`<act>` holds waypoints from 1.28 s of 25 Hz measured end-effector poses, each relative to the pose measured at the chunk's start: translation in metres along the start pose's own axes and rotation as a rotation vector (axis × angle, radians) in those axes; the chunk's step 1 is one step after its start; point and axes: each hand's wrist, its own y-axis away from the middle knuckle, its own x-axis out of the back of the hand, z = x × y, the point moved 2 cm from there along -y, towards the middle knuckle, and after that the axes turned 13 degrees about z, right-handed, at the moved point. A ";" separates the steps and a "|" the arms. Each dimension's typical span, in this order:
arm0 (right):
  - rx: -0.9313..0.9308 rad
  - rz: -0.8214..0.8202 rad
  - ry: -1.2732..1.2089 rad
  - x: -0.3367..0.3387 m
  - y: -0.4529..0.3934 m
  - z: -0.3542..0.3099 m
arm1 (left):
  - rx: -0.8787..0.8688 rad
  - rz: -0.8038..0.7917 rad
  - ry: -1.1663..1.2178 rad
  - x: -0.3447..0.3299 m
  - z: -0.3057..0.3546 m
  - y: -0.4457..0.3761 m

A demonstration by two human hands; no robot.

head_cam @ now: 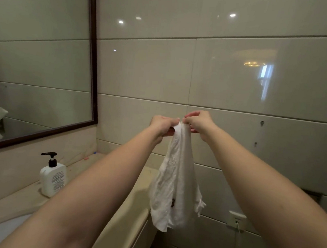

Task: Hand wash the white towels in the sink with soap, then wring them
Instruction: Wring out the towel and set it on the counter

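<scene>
Up against the tiled wall, one white towel (175,183) hangs limp in the air past the right end of the tabletop (128,209), with small dark spots near its lower edge. Both arms reach out straight: the left hand (163,125) and the right hand (198,122) meet at its top edge, fingers curled and pinching the cloth. Farther left stands one white pump bottle (52,175) with a black nozzle; its label print is too small to read. A dark-framed mirror (41,55) hangs above it.
</scene>
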 end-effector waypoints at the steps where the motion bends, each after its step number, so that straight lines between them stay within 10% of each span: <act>1: -0.002 -0.010 -0.007 0.001 0.004 -0.002 | -0.010 -0.022 0.002 -0.001 0.001 0.004; 8: -0.152 -0.176 -0.188 0.005 0.021 -0.022 | -0.137 -0.135 -0.052 0.015 0.002 0.018; 16: 0.187 -0.059 0.088 0.013 0.017 -0.006 | -0.002 -0.189 0.072 0.002 -0.007 0.023; 32: -0.067 -0.510 0.230 0.053 0.015 0.128 | 0.074 -0.175 0.203 0.011 -0.008 0.003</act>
